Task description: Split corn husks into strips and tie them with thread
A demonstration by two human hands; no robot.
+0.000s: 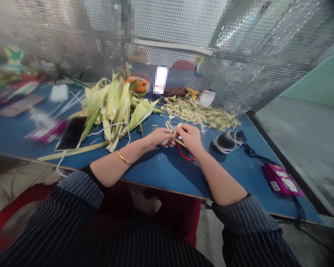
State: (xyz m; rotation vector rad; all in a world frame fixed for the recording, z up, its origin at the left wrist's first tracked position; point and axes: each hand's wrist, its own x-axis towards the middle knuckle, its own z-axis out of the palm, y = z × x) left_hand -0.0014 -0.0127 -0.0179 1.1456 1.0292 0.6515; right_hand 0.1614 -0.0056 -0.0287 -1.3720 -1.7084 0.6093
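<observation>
Both left hand [161, 137] and right hand [191, 138] pinch a pale husk strip [180, 142] in their fingers at frame centre, apparently to steady it, with husks [115, 107] bunched left of centre, seemingly for easy reach.

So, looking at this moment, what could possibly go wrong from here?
The red-handled tool is close by the left hand and the right hand; a finger might catch on it. The thin pale strip in the hands could tear or slip. A white cable runs across the pile of husks, so pulling one out might drag it.
</observation>
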